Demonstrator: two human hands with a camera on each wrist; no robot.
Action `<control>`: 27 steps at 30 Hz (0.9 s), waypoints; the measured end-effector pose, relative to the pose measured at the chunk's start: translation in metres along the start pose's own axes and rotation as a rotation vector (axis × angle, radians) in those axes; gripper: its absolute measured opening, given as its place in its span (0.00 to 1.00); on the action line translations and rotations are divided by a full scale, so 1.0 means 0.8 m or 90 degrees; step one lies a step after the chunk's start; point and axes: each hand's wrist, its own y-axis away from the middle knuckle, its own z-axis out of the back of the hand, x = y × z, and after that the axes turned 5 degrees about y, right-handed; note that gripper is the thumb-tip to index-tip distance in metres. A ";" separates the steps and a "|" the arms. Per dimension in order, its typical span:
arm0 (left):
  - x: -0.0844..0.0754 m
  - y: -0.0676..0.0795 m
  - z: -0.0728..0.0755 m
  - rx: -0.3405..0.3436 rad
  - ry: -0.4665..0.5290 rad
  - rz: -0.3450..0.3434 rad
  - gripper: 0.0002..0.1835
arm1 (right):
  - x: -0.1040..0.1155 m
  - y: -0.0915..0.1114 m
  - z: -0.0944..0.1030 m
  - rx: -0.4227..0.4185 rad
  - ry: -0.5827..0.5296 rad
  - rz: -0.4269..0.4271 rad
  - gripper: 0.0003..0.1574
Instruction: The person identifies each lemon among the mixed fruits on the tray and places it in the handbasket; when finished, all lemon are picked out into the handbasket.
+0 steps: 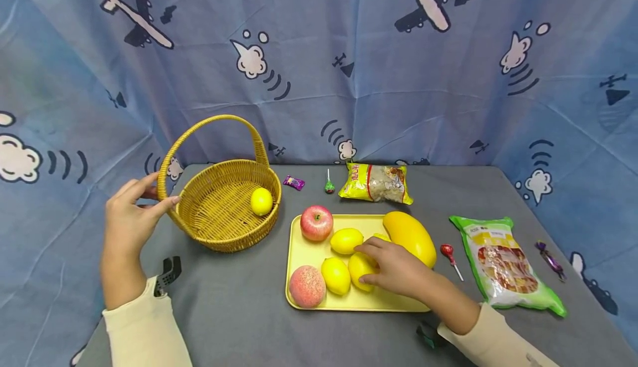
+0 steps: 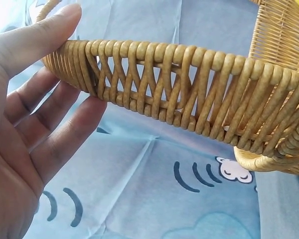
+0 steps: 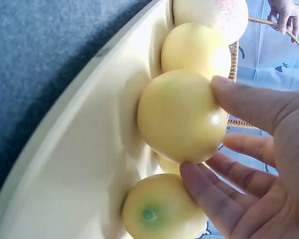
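Note:
My left hand [image 1: 130, 212] grips the arched handle [image 2: 154, 74] of a woven wicker basket [image 1: 234, 243] at its left side. Inside the basket lies one lemon [image 1: 261, 201]. Over a pale yellow tray [image 1: 339, 304], my right hand [image 1: 396, 267] has thumb and fingers around a lemon [image 3: 182, 117]. That lemon sits among several others, with one lemon [image 1: 335, 275] right beside it and another lemon [image 1: 346, 241] just behind. The tray also bears a red apple [image 1: 317, 223], a peach [image 1: 307, 287] and a mango [image 1: 410, 237], the last partly behind the right hand.
Behind the tray lie a purple-wrapped candy [image 1: 294, 182], a green lollipop [image 1: 329, 186] and a yellow snack bag [image 1: 376, 182]. To its right are a red lollipop [image 1: 450, 258], a green-edged bag [image 1: 508, 262] and a dark-wrapped candy [image 1: 550, 260]. A patterned curtain [image 1: 309, 68] hangs behind the grey table.

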 end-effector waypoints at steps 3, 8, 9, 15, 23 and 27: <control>0.001 0.000 0.000 -0.006 0.001 -0.002 0.28 | 0.003 -0.002 0.002 0.027 -0.001 -0.006 0.38; 0.002 0.001 0.000 -0.009 0.004 -0.001 0.28 | 0.004 -0.003 0.000 0.061 0.011 0.023 0.40; 0.001 0.001 0.000 -0.008 0.005 0.001 0.28 | 0.004 -0.003 -0.001 0.062 0.017 0.030 0.40; 0.001 0.001 0.000 -0.004 0.015 0.001 0.28 | 0.003 -0.002 -0.002 0.043 0.032 0.056 0.43; 0.004 0.001 -0.001 -0.010 0.024 -0.007 0.28 | 0.003 -0.004 0.012 0.010 0.020 0.050 0.41; 0.004 0.001 -0.001 -0.007 0.020 -0.005 0.28 | 0.003 -0.014 0.028 -0.006 0.007 0.047 0.40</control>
